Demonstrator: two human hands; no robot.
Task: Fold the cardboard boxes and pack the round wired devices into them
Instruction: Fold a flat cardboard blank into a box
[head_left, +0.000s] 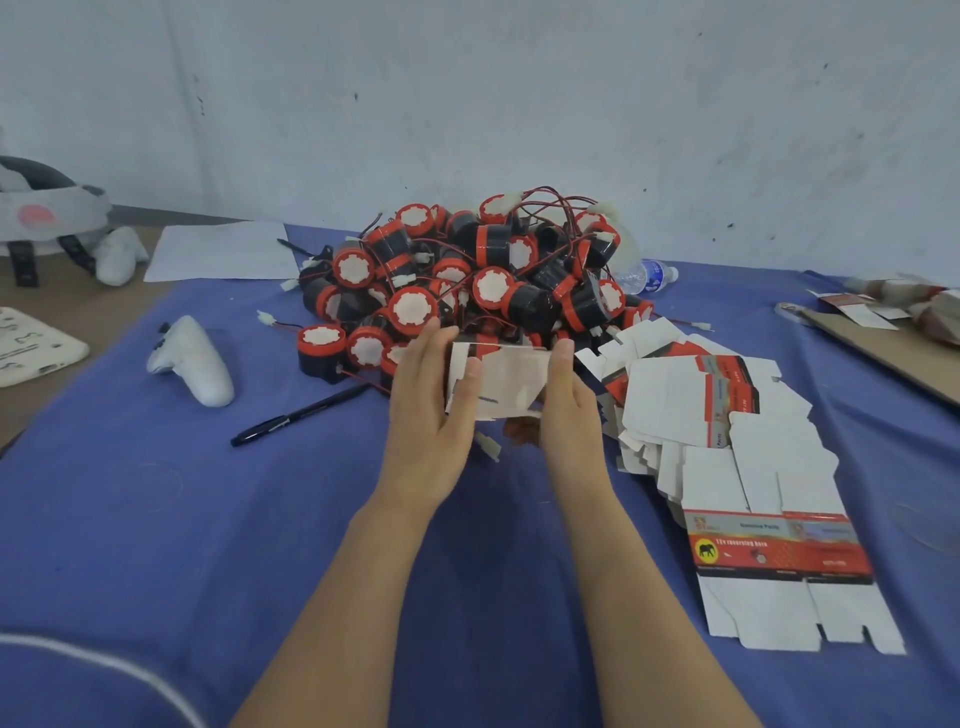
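Gripping one part-folded cardboard box (501, 382) between left hand (426, 402) and right hand (569, 413). Seemingly early: no packed box visible, round wired devices (467, 280) heaped at 12 o'clock, flat blanks (727, 447) at 3 o'clock.

Device pile (467, 280) lies behind flat boxes (727, 441), pen (298, 415) to its left.
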